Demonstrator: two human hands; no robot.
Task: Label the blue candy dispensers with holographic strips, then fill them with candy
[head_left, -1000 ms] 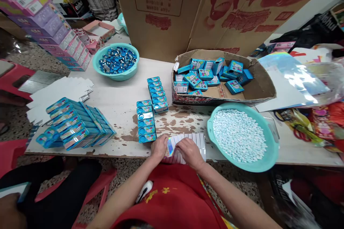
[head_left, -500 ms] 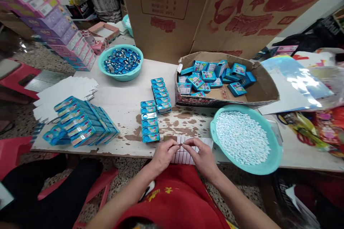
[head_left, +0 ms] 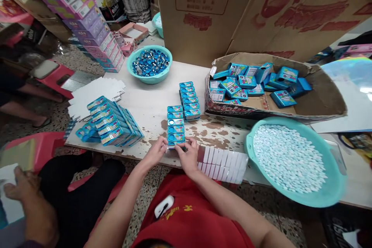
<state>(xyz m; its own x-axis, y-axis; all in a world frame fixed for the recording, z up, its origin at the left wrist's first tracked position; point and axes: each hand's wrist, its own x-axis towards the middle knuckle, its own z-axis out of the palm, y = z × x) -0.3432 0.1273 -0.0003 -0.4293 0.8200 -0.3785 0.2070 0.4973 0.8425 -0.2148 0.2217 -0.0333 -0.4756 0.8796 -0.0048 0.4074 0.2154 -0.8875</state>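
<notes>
both hands (head_left: pixel 174 151) grip the nearest blue box (head_left: pixel 176 145) — sticker sheet (head_left: pixel 223 159) beside.

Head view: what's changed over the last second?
Both hands came off the label sheet and moved left: the left hand and right hand now have fingertips on the front tin of the near row. The sheet lies beside the right hand. Pellet bowl and carton lie as before.

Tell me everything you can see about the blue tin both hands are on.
The blue tin is small, flat and rectangular, looks like metal, with a printed lid facing up. It lies at the near end of a row of like tins by the table's front edge. The left hand pinches its left end; the right hand covers its right end.
</notes>
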